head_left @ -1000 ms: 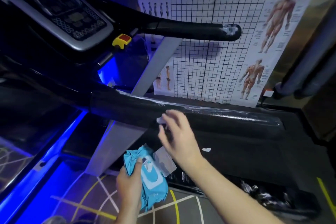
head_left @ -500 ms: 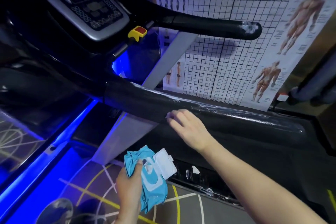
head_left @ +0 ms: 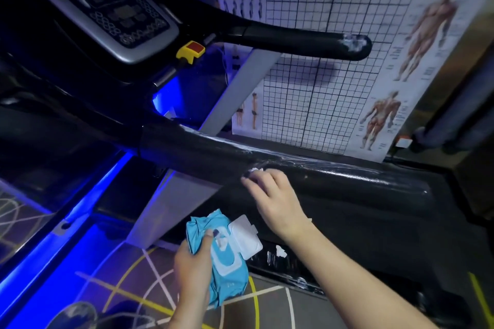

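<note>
My left hand (head_left: 193,262) grips a light-blue pack of wet wipes (head_left: 227,272) low in the middle, its white flip lid (head_left: 244,235) standing open. My right hand (head_left: 275,200) reaches up to the near black padded treadmill handrail (head_left: 334,176) and pinches a small white scrap (head_left: 256,170) against it with the fingertips. The rail's black wrap is glossy with whitish torn streaks along its top.
The treadmill console (head_left: 112,10) with a yellow-and-red safety key (head_left: 191,51) sits upper left. A second handrail (head_left: 294,37) runs above, its end scuffed white. Grid and muscle-anatomy posters (head_left: 347,48) cover the wall behind. Blue-lit patterned floor (head_left: 107,275) lies below.
My right hand rose from near the wipes pack to the handrail and now pinches a white scrap on it. The left hand keeps holding the pack with its lid open.
</note>
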{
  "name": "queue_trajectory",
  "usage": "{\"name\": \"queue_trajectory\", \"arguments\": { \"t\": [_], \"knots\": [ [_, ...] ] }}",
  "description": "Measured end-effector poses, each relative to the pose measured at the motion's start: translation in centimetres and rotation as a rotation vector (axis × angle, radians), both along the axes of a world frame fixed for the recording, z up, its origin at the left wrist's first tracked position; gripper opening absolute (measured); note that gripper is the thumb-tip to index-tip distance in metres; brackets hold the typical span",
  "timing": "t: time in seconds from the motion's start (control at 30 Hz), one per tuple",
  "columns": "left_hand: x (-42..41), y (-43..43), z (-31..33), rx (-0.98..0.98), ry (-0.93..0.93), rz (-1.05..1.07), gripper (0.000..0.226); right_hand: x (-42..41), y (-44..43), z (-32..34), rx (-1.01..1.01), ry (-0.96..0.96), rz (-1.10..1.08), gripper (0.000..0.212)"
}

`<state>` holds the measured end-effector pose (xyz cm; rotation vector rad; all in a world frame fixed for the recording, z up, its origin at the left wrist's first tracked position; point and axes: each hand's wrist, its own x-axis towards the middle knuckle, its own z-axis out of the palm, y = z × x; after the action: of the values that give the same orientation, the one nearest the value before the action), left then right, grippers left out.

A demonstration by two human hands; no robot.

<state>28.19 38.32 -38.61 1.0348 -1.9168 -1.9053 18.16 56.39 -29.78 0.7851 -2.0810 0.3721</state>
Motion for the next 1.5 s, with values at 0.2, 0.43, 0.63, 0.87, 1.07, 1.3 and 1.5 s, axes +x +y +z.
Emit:
{"name": "queue_trajectory", "arguments": {
  "t": [0.2,0.43,0.63,0.87,1.07,1.3,1.5],
  "knots": [
    [-0.6,0.4,-0.2,0.024,-0.001,-0.023,0.024,-0.6,4.7,0.5,-0.164,-0.045,-0.219,0.026],
    [-1.3,2.6,0.1,0.034,0.006,-0.063,0.006,0.5,4.3,2.8,-0.273,-0.166,-0.149,0.022],
    [-1.8,3.9,0.4,0.009,0.033,-0.106,0.009,0.4,2.8,3.3,-0.203,-0.339,-0.17,0.027],
    [-1.9,5.3,0.0,-0.024,-0.003,-0.135,0.018,-0.2,2.7,4.0,0.006,-0.297,-0.163,0.04],
    [-2.6,6.4,-0.6,-0.054,-0.02,-0.179,0.032,-0.4,4.6,4.9,0.073,-0.33,-0.219,0.032],
    [-3.2,7.7,-0.5,-0.031,-0.037,-0.214,0.018,0.8,11.7,4.5,0.074,-0.304,-0.284,0.043],
    [-3.5,8.7,-0.8,-0.034,-0.079,-0.249,0.019,1.9,16.6,4.0,0.05,-0.315,-0.368,0.047]
  ]
}}
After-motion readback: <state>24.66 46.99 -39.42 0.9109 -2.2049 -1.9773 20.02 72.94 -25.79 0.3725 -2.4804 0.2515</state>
